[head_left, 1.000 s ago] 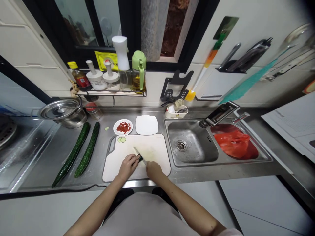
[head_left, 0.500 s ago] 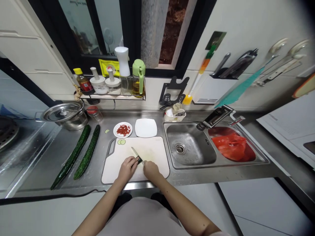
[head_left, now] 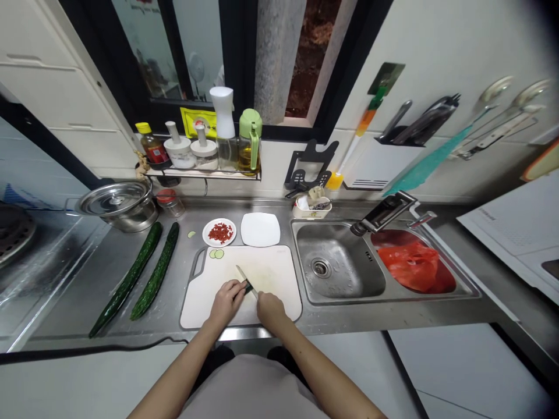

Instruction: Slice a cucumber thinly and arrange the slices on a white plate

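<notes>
Both my hands are over the white cutting board (head_left: 279, 285) on the steel counter. My right hand (head_left: 269, 304) is closed on the handle of a knife (head_left: 244, 278), whose blade points up and left across the board. My left hand (head_left: 227, 298) is curled with its fingers pressed on a small dark green piece at the blade, mostly hidden. Two pale cucumber slices (head_left: 215, 254) lie at the board's top left corner. Two whole cucumbers (head_left: 140, 269) lie to the left on the counter.
Behind the board are a small plate of chopped red chilli (head_left: 219, 232) and a white square plate (head_left: 260, 228). A double sink (head_left: 340, 265) lies to the right, a red bag (head_left: 410, 262) in its far basin. A lidded steel pot (head_left: 117, 203) stands at back left, below a shelf of bottles (head_left: 205, 145).
The hands and knife have stayed in place on the board, with only small shifts. The camera view has moved slightly.
</notes>
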Motion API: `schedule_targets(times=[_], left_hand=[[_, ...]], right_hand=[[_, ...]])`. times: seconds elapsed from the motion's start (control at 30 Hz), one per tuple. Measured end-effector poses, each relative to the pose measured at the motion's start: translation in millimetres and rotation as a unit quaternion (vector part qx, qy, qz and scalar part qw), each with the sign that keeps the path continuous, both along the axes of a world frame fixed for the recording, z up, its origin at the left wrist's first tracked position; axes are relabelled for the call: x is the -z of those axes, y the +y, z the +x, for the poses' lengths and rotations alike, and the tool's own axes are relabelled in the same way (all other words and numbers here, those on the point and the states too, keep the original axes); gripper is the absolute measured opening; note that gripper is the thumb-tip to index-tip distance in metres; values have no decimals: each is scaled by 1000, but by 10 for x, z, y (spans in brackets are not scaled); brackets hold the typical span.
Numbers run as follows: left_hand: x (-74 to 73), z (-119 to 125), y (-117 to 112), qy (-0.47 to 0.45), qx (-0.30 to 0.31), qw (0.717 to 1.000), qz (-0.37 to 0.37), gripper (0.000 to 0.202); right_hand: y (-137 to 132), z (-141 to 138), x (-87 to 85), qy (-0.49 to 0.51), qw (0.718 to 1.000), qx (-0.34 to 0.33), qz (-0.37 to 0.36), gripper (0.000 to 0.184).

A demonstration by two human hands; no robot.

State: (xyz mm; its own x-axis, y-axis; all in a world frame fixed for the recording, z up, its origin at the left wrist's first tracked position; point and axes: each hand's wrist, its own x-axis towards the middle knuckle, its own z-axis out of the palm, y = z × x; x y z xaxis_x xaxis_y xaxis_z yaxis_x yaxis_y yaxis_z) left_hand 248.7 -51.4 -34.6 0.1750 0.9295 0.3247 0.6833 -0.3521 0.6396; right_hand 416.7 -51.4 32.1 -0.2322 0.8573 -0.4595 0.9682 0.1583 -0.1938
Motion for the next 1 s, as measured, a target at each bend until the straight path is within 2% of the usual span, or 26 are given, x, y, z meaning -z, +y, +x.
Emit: schedule_targets(times=[0.27,0.57,1.0], left_hand=[[-25,2,0,-2,2,1000,-14,30],[-55,11,-13,3,0,1000,-11,29],[-13,15,-2,3,3,1000,3,29]], right_hand=[[162,-133,-45,11,1000,-8,1,30],[212,-171,-43,26,1000,-12,12,30],[-108,93,-77,-4,1000,5,-19,30]])
